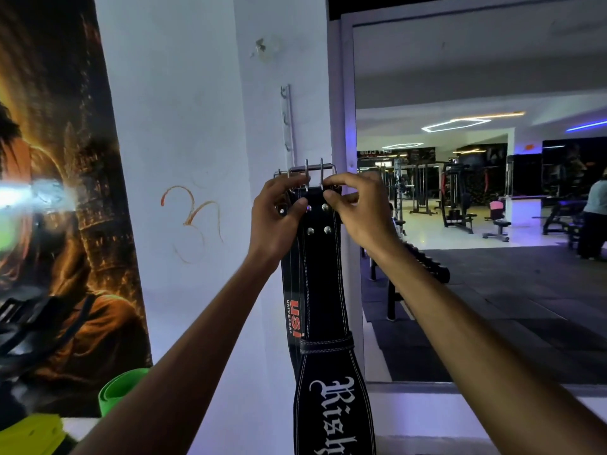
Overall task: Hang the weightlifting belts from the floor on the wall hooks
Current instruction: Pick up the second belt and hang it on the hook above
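Both hands up at the wall, working the buckle end of a black leather belt (323, 290) with white gothic lettering. Left hand (274, 221) pinches the strap just below the buckle (312, 172); right hand (356, 205) pinches the buckle's right side, fingers curled on the metal frame. The belt hangs straight down from the hands, flat against the wall.

Behind it, a second belt (293, 310) with red lettering, its own buckle showing just to the left. It looks already hung.

Hook rail (286, 119) runs vertically above the buckles; upper hooks bare. Whether the front belt's buckle is seated on a hook or only held up by the hands is hard to tell, as the hook is hidden behind it.

Judgement: one belt done, this one at the hooking step. Floor not in view, so any remaining belts unknown.

Wall (184, 126) white, painted, scuffed, with an orange scrawl. Poster (56, 192) at left. Large mirror (476, 208) at right reflects gym machines and ceiling lights.
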Motion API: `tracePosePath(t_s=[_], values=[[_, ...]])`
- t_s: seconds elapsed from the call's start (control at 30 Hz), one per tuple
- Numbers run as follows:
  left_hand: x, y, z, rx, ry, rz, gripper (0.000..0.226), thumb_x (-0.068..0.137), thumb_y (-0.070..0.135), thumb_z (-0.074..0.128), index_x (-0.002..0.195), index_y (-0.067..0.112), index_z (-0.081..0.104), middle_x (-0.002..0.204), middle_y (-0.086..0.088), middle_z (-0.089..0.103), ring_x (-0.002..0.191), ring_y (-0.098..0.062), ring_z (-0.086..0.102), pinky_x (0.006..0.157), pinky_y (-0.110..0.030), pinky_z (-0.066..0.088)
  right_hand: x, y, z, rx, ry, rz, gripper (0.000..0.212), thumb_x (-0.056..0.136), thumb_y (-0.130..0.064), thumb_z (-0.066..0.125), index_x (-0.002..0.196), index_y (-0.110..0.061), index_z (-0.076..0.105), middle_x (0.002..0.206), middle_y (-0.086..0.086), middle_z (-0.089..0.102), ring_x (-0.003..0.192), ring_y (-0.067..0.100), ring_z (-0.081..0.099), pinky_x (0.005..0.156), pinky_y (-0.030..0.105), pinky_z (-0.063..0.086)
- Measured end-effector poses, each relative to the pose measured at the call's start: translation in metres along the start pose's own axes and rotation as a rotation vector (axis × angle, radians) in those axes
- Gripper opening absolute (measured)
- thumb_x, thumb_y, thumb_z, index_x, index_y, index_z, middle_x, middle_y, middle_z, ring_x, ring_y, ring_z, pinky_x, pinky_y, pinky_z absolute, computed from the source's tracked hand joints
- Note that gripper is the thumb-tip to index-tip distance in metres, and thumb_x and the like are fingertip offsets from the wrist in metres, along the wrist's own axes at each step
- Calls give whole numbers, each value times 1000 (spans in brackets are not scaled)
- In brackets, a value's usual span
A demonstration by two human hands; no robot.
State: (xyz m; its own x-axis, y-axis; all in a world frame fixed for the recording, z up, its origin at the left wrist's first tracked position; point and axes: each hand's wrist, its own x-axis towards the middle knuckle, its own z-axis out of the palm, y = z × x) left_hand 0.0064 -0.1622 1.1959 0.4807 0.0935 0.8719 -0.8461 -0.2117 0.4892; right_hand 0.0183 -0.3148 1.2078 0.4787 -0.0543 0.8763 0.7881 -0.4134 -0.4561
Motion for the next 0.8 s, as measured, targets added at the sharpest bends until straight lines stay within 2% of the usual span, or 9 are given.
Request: tracePosePath(t_s=[0.03, 0.1, 0.17, 0.23, 0.33, 0.47, 0.6, 0.7, 0.8], values=[[3, -9, 1, -1, 1, 11, 38, 89, -9, 61, 117, 14, 70, 125, -2, 65, 111, -16, 65, 92, -20, 53, 5, 6, 4, -7, 1, -15, 23, 86, -13, 70, 107, -22, 72, 111, 10, 53, 94, 21, 63, 76, 8, 50], [12, -28, 2, -19, 11, 11, 39, 88, -8, 62, 114, 20, 71, 121, 2, 65, 111, -20, 66, 95, -33, 56, 16, 13, 11, -20, -19, -34, 31, 85, -6, 70, 113, -20, 71, 109, 6, 45, 101, 15, 54, 75, -2, 42], [23, -45, 1, -36, 29, -2, 43, 87, -6, 62, 107, 31, 71, 119, 3, 67, 109, -26, 68, 96, -49, 57, 27, 20, 20, -18, -51, -65, 37, 84, 1, 69, 114, -20, 70, 110, 4, 47, 102, 6, 50, 75, -3, 40], [41, -67, 0, -48, 32, 1, 44, 87, -5, 63, 101, 36, 70, 118, -2, 68, 105, -29, 70, 93, -55, 57, 41, 33, 34, -18, -47, -104, 36, 83, 3, 68, 109, -20, 71, 113, 3, 53, 102, -4, 49, 78, 0, 41], [72, -95, -3, -60, 4, 39, 34, 88, -6, 63, 100, 25, 68, 112, -3, 72, 99, -23, 70, 93, -48, 59, 69, 53, 57, -24, -15, -128, 30, 82, 4, 67, 103, -17, 71, 114, 2, 62, 102, -4, 56, 83, 8, 46], [113, -132, -6, -85, -5, 49, 28, 89, -5, 63, 102, 19, 68, 104, 6, 72, 95, -16, 68, 84, -32, 58, 106, 76, 86, -22, -7, -134, 26, 83, 3, 66, 103, -13, 71, 104, -8, 68, 88, -8, 60, 77, 10, 48], [147, -165, -7, -93, 19, 92, 36, 86, -3, 65, 113, 20, 70, 109, 7, 72, 106, -21, 70, 99, -47, 57, 135, 100, 111, -1, 54, -152, 38, 83, 0, 69, 115, -19, 63, 101, -6, 67, 83, -4, 63, 78, 24, 56], [169, -182, -6, -82, 17, 103, 43, 87, -2, 67, 125, 19, 67, 121, 2, 71, 115, -21, 69, 101, -46, 56, 157, 117, 125, 20, 76, -152, 49, 82, 1, 69, 125, -20, 58, 104, 3, 69, 87, 6, 65, 77, 21, 55], [192, -196, -4, -69, 26, 135, 49, 87, -3, 66, 132, 17, 64, 128, -2, 70, 118, -23, 68, 101, -48, 56, 181, 130, 137, 14, 98, -177, 51, 83, 2, 69, 128, -20, 57, 102, 3, 69, 78, 3, 63, 73, 14, 52]])
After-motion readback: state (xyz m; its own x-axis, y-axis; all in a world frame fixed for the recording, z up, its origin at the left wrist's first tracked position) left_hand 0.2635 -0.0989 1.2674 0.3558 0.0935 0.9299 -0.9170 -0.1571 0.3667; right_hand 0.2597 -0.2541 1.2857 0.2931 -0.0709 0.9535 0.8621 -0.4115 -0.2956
